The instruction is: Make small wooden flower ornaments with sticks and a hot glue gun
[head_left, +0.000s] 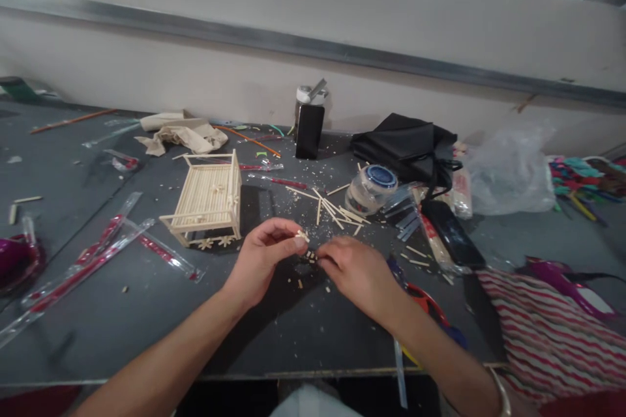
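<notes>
Small wooden piece point(302, 235) between your left fingertips

Your left hand point(258, 259) has thumb and forefinger clamped on the small pale piece, which sits right at the tips. Your right hand point(360, 272) is just beside it, its fingers curled close together with the tips pointing at the left ones — you can't tell from here whether they grip anything. Tiny cut bits point(311, 255) show in the gap between your two sets of fingertips, and more crumbs lie scattered on the dark table point(274, 345) around them.

To the left of your left fingers, and a little beyond, stands the stick-built frame point(208, 192), with a slatted bed and small flower-like shapes on it. Straight beyond your fingertips lies a loose heap of thin sticks point(335, 210); the clear jar with a blue lid point(372, 190) stands beside that heap, farther right. Scissors point(428, 303) with orange-red handles lie to the right of your right fingers — partly hidden by your forearm.
</notes>
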`<state>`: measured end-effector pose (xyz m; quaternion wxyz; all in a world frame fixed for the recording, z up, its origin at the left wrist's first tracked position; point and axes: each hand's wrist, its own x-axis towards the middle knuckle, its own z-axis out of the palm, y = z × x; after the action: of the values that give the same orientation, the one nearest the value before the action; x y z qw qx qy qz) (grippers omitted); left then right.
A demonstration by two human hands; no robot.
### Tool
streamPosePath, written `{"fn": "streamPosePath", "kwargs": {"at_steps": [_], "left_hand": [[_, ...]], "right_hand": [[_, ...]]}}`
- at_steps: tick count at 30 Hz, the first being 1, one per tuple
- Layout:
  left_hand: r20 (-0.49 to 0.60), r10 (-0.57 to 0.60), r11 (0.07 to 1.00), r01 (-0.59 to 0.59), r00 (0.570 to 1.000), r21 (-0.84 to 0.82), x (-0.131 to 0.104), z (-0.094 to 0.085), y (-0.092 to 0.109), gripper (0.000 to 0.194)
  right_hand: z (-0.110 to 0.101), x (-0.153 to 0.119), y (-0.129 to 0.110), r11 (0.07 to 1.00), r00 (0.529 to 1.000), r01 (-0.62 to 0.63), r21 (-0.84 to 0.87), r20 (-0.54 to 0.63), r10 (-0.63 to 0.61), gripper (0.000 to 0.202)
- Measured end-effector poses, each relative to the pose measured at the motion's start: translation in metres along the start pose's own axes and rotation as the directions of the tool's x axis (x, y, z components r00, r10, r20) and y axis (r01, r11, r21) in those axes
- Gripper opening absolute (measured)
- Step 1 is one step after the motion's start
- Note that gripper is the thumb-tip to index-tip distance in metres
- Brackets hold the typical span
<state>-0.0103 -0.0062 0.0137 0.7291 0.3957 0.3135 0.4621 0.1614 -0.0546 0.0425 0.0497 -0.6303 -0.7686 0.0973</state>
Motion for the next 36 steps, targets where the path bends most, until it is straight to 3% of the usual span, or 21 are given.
{"fn": "streamPosePath", "kwargs": {"at_steps": [6, 11, 13, 15, 18, 19, 22, 25, 31, 36], "left_hand": [[0.027, -0.018, 0.998, 0.019, 0.999, -0.067, -0.001, 0.001, 0.001, 0.015], [0.061, -0.048, 0.992, 0.055, 0.997, -0.117, 0.000, 0.000, 0.002, 0.016], [0.068, -0.060, 0.987, 0.070, 0.996, -0.145, 0.000, -0.001, 0.002, 0.016], [0.080, -0.078, 0.980, 0.091, 0.994, -0.176, 0.001, -0.002, 0.002, 0.016], [0.100, -0.094, 0.971, 0.113, 0.991, -0.210, 0.001, -0.003, 0.002, 0.016], [0.105, -0.096, 0.969, 0.117, 0.990, -0.217, 0.001, -0.003, 0.002, 0.016], [0.120, -0.109, 0.965, 0.134, 0.987, -0.224, 0.001, -0.003, 0.001, 0.015], [0.143, -0.118, 0.962, 0.148, 0.983, -0.229, 0.000, -0.002, 0.001, 0.016], [0.161, -0.122, 0.964, 0.155, 0.979, -0.215, 0.000, -0.001, 0.002, 0.028], [0.175, -0.111, 0.973, 0.142, 0.978, -0.180, 0.000, -0.001, 0.000, 0.023]], "right_hand": [[0.016, 0.007, -0.003, 0.999, 0.999, 0.023, -0.044, 0.026, -0.022, 0.017], [0.007, 0.002, -0.004, 0.999, 0.999, 0.030, -0.043, 0.027, -0.029, 0.021], [-0.002, -0.011, 0.001, 1.000, 0.999, 0.017, -0.022, -0.043, -0.018, 0.024], [-0.008, -0.034, 0.014, 1.000, 0.981, 0.004, 0.004, -0.196, -0.003, 0.024], [-0.005, -0.079, 0.043, 0.998, 0.905, -0.032, -0.049, -0.426, 0.008, 0.024], [0.000, -0.094, 0.054, 0.996, 0.890, -0.056, -0.071, -0.456, 0.018, 0.027], [0.020, -0.131, 0.077, 0.989, 0.889, -0.119, -0.089, -0.453, 0.066, 0.038], [0.037, -0.149, 0.088, 0.989, 0.890, -0.132, -0.072, -0.448, 0.086, 0.043], [0.037, -0.151, 0.101, 0.999, 0.936, -0.039, -0.005, -0.350, 0.035, 0.030], [0.042, -0.148, 0.107, 0.995, 0.952, -0.089, 0.036, -0.289, 0.095, 0.043]]}}
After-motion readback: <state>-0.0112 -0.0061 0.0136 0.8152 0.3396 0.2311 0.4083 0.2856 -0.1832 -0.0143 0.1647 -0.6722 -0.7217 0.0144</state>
